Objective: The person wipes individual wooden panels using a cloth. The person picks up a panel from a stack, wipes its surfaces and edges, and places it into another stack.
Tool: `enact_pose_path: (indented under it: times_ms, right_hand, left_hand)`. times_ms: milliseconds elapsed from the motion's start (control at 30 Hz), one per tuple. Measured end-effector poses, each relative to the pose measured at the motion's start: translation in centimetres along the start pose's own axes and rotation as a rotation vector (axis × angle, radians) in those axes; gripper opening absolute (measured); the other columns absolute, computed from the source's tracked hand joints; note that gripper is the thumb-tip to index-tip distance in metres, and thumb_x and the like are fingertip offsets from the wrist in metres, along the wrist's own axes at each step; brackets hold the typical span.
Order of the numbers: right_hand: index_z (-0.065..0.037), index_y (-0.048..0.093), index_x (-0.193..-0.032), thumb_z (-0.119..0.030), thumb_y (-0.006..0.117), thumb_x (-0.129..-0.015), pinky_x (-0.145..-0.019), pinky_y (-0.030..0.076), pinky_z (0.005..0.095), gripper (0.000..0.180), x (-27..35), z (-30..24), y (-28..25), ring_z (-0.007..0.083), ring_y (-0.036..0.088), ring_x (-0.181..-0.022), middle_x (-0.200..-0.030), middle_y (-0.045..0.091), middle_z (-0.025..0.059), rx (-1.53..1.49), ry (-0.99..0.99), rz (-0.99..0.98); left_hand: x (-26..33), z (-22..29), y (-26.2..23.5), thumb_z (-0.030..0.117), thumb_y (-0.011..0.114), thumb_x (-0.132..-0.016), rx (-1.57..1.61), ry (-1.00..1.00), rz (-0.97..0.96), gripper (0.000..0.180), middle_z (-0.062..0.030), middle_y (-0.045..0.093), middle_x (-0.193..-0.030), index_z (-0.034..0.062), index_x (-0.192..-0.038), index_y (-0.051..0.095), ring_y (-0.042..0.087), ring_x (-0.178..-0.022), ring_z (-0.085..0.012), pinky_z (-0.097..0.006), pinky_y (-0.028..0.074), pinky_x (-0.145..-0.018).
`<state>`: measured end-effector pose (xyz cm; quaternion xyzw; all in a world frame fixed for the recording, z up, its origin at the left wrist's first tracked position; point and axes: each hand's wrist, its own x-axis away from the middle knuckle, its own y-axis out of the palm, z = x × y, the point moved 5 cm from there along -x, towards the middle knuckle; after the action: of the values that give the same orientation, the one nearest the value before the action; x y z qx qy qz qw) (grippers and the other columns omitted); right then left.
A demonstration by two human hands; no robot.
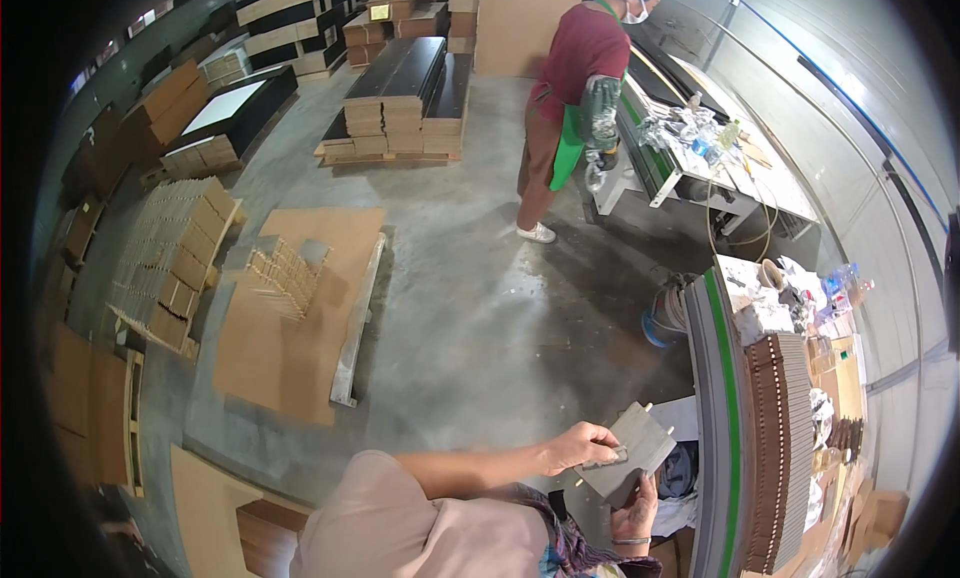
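Observation:
A small grey wood-look board (640,440) is held up in front of my body, beside the green-striped machine edge. Pale dowel-like pegs stick out from its edges. My right hand (636,516) grips the board from its lower right side, thumb on its face. My left hand (583,448) comes across from the left with fingers pinched on a small flat grey piece (606,459), which lies against the board's face. Exactly what this piece is cannot be made out.
A row of stacked brown-edged strips (778,448) lines the bench at right, behind a green-striped rail (722,398). A cardboard sheet (290,363) bears a small stack of boards (283,275). Further off, a person (580,88) in a green apron stands at another workbench (690,148).

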<state>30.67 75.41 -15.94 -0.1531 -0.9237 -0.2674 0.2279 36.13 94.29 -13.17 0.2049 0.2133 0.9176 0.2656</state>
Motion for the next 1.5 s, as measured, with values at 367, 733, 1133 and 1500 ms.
enact_pose_path:
  times_ms: [367, 733, 1133, 1500]
  right_hand:
    - [-0.001, 0.057, -0.114, -0.008, 0.051, -0.089, -0.078, 0.05, 0.0313, 0.027, -0.3, -1.1, 1.2, 0.0183, 0.06, -0.086, -0.097, 0.061, 0.0049, 0.127, 0.016, 0.019]
    - [-0.005, 0.056, -0.108, -0.011, 0.052, -0.092, -0.072, 0.049, 0.0301, 0.017, -0.6, 1.4, 0.2, 0.0141, 0.058, -0.079, -0.087, 0.059, 0.0003, 0.254, 0.145, 0.01]
    - [-0.003, 0.059, -0.114, -0.011, 0.052, -0.091, -0.079, 0.051, 0.0354, 0.026, -1.6, 3.8, -2.3, 0.021, 0.062, -0.088, -0.098, 0.064, 0.006, 0.377, 0.201, 0.002]
    - [0.0, 0.056, -0.121, -0.006, 0.048, -0.089, -0.089, 0.051, 0.0418, 0.034, 0.0, 2.8, -4.7, 0.0263, 0.064, -0.098, -0.11, 0.066, 0.0116, 0.049, 0.05, -0.015]
  left_hand:
    - [1.7, 1.3, -3.0, 0.022, 0.066, -0.083, 0.037, 0.119, 0.095, 0.039, -0.0043, 0.065, -0.096, -0.0008, -0.114, 0.063, 0.058, -0.088, -0.0109, -0.028, 0.047, -0.078]
    - [6.2, -12.9, -30.5, 0.034, 0.078, -0.074, -0.059, -0.015, 1.058, 0.036, -0.0048, 0.067, -0.078, 0.0026, -0.091, 0.072, 0.06, -0.068, -0.0125, -0.031, 0.048, -0.059]
    - [14.3, -17.4, -35.3, 0.027, 0.077, -0.075, 0.083, -0.041, 1.285, 0.024, -0.0019, 0.058, -0.06, 0.0082, -0.065, 0.064, 0.051, -0.053, -0.0135, -0.033, 0.041, -0.05]
    - [2.0, -1.4, -4.6, 0.023, 0.053, -0.093, 0.231, 0.156, 0.027, 0.029, -0.0098, 0.066, -0.1, -0.0009, -0.107, 0.063, 0.063, -0.09, -0.0194, -0.033, 0.051, -0.084]
